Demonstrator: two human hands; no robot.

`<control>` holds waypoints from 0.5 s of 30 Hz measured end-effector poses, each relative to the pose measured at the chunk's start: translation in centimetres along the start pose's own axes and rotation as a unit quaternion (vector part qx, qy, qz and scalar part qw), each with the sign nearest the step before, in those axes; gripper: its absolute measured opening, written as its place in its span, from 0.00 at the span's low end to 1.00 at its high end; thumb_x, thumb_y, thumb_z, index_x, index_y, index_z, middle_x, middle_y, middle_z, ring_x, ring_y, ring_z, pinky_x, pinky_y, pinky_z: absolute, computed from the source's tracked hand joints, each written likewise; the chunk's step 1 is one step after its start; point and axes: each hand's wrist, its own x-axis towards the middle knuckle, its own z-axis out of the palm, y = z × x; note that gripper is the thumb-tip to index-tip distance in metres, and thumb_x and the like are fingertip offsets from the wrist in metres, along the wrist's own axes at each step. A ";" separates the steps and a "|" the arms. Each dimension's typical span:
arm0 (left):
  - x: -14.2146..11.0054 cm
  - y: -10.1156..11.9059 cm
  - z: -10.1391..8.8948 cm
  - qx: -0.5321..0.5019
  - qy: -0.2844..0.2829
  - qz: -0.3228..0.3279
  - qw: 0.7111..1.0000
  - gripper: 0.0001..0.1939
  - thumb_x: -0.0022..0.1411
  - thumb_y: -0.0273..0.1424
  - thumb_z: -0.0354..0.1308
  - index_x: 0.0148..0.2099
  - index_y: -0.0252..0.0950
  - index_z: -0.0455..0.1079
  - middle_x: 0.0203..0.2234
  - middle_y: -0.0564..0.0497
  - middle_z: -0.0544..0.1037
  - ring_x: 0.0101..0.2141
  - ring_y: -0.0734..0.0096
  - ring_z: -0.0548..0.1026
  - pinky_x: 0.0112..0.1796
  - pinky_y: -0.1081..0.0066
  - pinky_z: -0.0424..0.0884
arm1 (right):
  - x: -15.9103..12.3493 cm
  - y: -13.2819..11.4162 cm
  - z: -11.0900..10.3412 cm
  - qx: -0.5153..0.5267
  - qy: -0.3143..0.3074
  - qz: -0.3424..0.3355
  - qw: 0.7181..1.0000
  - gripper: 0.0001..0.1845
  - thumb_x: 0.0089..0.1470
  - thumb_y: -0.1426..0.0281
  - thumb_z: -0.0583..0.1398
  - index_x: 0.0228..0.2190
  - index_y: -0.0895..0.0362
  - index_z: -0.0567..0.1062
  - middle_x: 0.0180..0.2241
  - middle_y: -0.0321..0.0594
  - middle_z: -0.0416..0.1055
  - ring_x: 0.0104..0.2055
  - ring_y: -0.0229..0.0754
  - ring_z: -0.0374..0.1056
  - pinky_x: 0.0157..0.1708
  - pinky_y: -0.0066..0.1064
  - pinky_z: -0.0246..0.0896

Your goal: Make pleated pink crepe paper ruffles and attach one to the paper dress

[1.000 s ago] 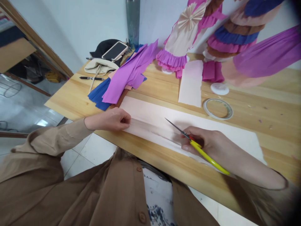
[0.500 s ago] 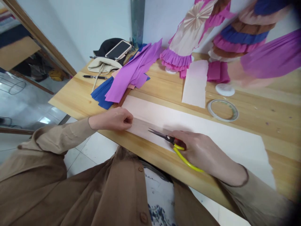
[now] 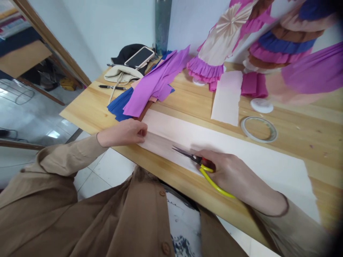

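Note:
A long strip of white crepe paper (image 3: 227, 148) lies slantwise along the front of the table. My left hand (image 3: 125, 132) is closed in a pinch at the strip's left end, on the near edge, where a greyer band runs along the paper. In my right hand (image 3: 227, 171) is a pair of scissors (image 3: 197, 159) with yellow and red handles. The blades point left over the near part of the strip and look nearly closed. My right hand rests low over the paper.
Purple and blue crepe paper pieces (image 3: 155, 84) lie beyond my left hand, near a phone (image 3: 140, 57), a cloth pouch and a pen (image 3: 112, 87). A tape roll (image 3: 258, 129), a white disc (image 3: 262, 105) and a smaller white piece (image 3: 227, 98) lie farther right. Ruffled paper dresses (image 3: 214, 46) stand behind.
My left hand has slid a little left along the paper's near edge. My right hand still holds the scissors in about the same place. The whole view has shifted slightly.

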 end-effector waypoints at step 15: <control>-2.8 2.8 2.3 0.014 0.077 0.364 0.928 0.16 0.69 0.22 0.48 0.52 0.34 0.74 0.53 0.38 0.77 0.58 0.62 0.72 0.59 0.64 0.68 | 0.1 0.6 0.4 0.016 -0.007 0.008 1.000 0.23 0.52 0.77 0.56 0.48 0.53 0.80 0.48 0.45 0.80 0.38 0.46 0.79 0.36 0.34 0.75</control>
